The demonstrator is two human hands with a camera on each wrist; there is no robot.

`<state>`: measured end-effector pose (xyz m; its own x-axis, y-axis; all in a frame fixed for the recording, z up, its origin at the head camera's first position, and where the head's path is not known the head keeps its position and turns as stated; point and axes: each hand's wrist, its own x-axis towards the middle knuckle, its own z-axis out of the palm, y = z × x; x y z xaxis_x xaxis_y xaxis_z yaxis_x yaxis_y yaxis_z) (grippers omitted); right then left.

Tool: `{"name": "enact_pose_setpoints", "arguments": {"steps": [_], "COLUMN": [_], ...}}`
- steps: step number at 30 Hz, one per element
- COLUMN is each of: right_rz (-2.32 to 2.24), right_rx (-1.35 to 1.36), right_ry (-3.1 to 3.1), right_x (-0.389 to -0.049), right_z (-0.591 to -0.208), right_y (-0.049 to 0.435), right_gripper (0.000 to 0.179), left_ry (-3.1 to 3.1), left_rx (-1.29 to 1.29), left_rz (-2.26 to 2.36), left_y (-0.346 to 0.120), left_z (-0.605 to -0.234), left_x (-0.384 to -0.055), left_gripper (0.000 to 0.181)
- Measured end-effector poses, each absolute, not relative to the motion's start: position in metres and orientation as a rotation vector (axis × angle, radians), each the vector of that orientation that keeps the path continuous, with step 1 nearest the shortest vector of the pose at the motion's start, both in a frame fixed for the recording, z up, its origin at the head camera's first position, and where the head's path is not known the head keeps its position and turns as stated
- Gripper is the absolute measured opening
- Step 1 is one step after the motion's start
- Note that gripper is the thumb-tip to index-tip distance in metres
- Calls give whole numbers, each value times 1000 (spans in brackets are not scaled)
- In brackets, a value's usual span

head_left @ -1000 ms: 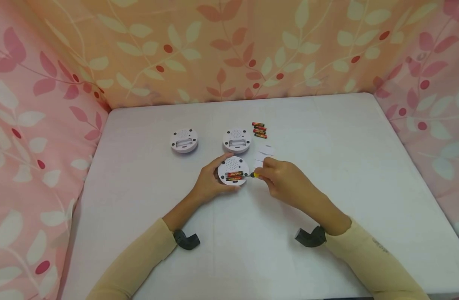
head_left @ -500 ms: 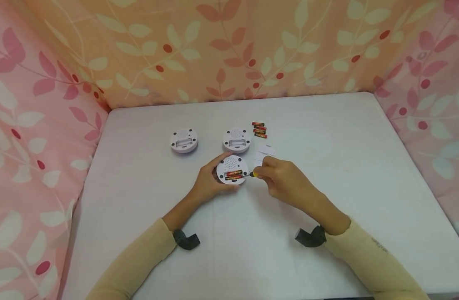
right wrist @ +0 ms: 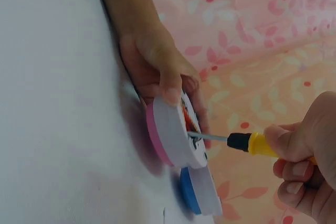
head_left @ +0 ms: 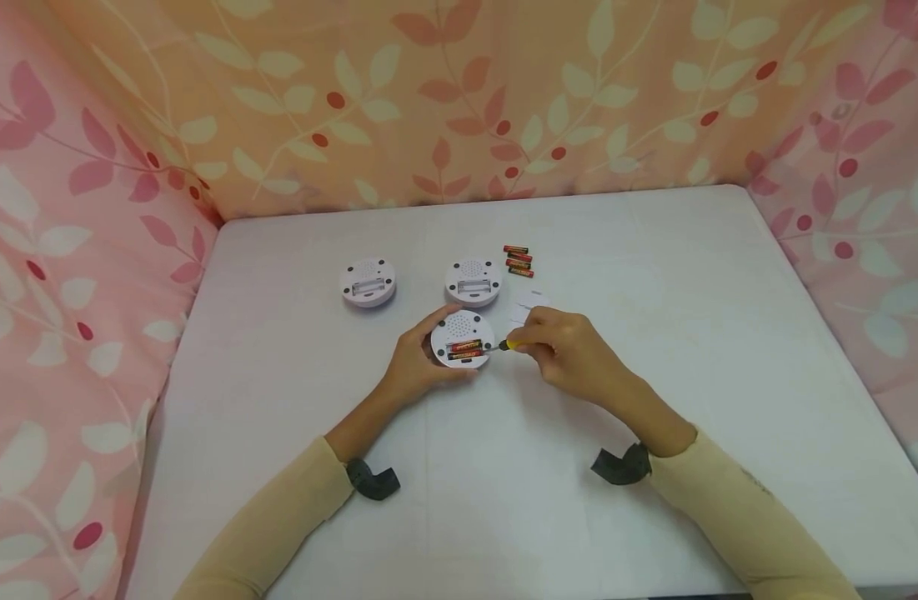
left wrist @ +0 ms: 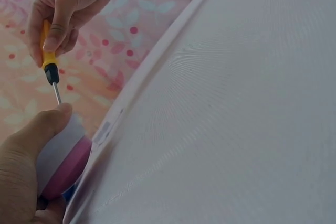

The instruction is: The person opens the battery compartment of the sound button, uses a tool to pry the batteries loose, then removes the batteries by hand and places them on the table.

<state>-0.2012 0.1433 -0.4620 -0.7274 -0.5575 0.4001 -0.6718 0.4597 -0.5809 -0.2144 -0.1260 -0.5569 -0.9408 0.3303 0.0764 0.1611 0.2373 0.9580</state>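
Note:
My left hand [head_left: 416, 364] grips a round white device [head_left: 459, 325] with a pink side [right wrist: 157, 136], thumb and fingers on opposite edges. Its underside, with a speaker grille and small dark feet, faces up. Two red-and-black batteries [head_left: 464, 350] lie side by side in its compartment. Between thumb and fingers, my right hand [head_left: 574, 352] holds a yellow-handled screwdriver [right wrist: 257, 144] with a black collar. The metal shaft [right wrist: 209, 136] slants to the device, its tip right at the batteries' right end.
Two similar devices stand behind, one at the left [head_left: 368, 283] and one in the middle [head_left: 474, 282], their compartments holding no batteries. Several loose batteries [head_left: 519, 262] lie at the back right. White flat pieces [head_left: 529, 304] sit partly behind my right hand. Patterned curtains [head_left: 459, 100] surround the white table [head_left: 459, 517].
The held device has shifted slightly left and away from me. My right hand has moved a little up with the screwdriver, whose tip stays at the batteries' right end.

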Motion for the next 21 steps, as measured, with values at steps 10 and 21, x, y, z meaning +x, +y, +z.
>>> {"name": "enact_pose_setpoints", "arguments": {"steps": [10, 21], "right_rz": [1442, 1614], "right_rx": [934, 793], "right_ry": [-2509, -2544], "right_x": [-220, -229], "right_z": [-480, -494], "right_y": [159, 164], "right_gripper": [24, 21], "left_ry": [2335, 2295], "left_rx": [436, 414], "left_rz": [1816, 1845], "left_y": [-126, -126], "left_z": [-555, -554], "left_x": [-214, -215], "left_gripper": [100, 100]}}
